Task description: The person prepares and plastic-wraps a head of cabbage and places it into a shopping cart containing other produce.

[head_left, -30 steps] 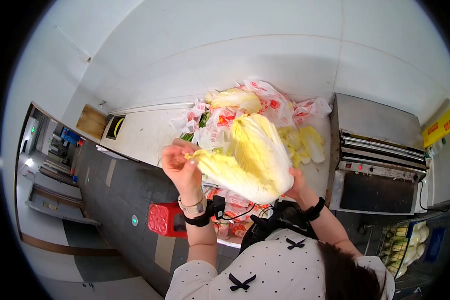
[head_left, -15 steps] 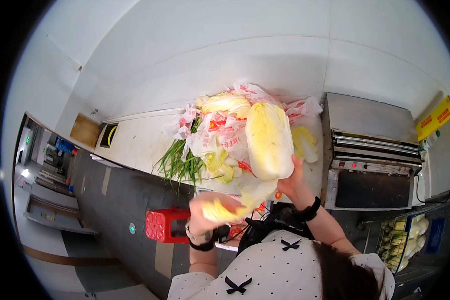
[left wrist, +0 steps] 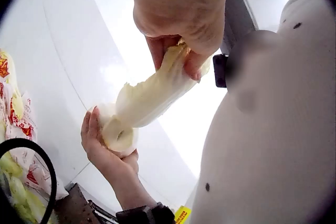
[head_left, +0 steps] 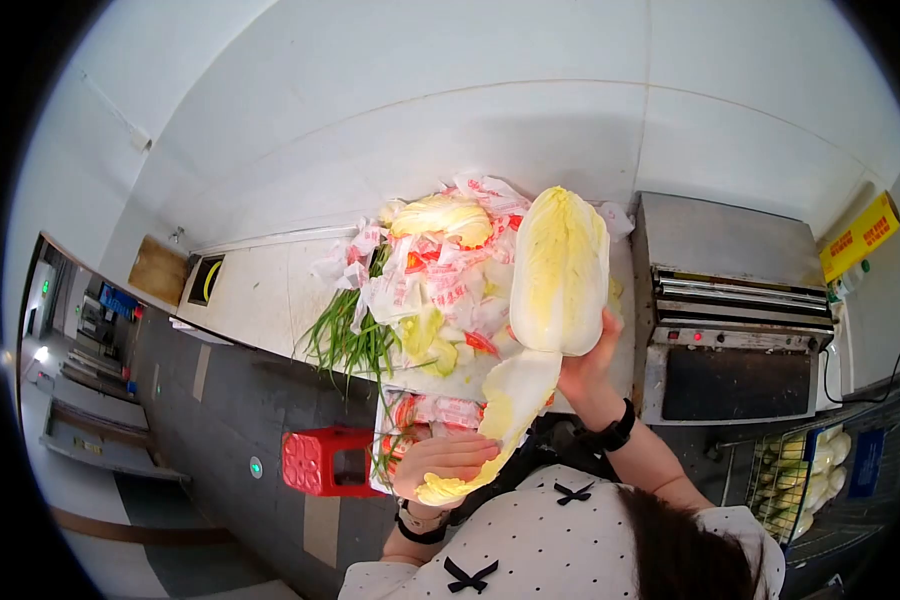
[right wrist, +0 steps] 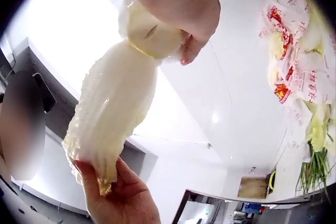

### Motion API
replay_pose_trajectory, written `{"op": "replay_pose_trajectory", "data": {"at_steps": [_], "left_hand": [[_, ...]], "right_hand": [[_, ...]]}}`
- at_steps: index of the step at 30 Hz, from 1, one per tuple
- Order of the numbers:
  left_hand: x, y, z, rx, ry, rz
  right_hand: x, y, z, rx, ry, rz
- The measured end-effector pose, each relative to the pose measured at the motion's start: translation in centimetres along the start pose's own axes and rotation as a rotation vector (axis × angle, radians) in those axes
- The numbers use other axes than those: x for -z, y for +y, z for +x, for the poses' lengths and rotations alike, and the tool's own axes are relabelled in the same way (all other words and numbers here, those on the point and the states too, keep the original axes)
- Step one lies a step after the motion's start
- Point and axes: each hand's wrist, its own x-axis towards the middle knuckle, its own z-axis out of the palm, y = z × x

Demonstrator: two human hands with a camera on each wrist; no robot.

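A napa cabbage (head_left: pixel 560 270) stands upright above the counter, its base gripped by my right hand (head_left: pixel 588 365). One outer leaf (head_left: pixel 520 390) hangs down from the base, still joined there. My left hand (head_left: pixel 448 462) pinches the yellow tip of that leaf, below and left of the cabbage. In the left wrist view my left hand (left wrist: pixel 181 19) has thumb and fingers on the leaf (left wrist: pixel 157 92), and my right hand (left wrist: pixel 113 155) cups the cabbage base (left wrist: pixel 119 134). The right wrist view shows the leaf (right wrist: pixel 113 103) stretched between both hands.
Behind lie another cabbage (head_left: pixel 440 218) and crumpled printed bags (head_left: pixel 395 292); green stalks (head_left: pixel 350 335) and loose leaves (head_left: pixel 428 340) lie at the front left. A sealing machine (head_left: pixel 735 300) stands right, a red stool (head_left: pixel 310 462) lower left, a basket of vegetables (head_left: pixel 795 485) lower right.
The cabbage has been turned from tilted to upright and moved right. My left hand has moved down toward the body with the leaf tip, and the leaf now hangs stretched out below the base.
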Motion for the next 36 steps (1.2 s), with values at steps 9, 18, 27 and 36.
{"op": "replay_pose_trajectory", "data": {"at_steps": [9,18,27,36], "left_hand": [[2.4,-0.4,-1.4,0.281,0.599,-0.174],[9.9,-17.9,13.2,0.439,0.928,-0.383],[0.1,-12.3,17.4,0.218,0.142,0.196],[-0.6,-5.0,17.9,0.177,-0.113,-0.170]], "right_hand": [[0.7,-3.9,3.5,0.180,0.077,-0.081],[3.0,-5.7,2.1,-0.047,-0.284,0.151],[3.7,-5.3,0.7,-0.257,-0.335,0.017],[4.6,-2.9,0.3,-0.299,-0.210,0.007]]}}
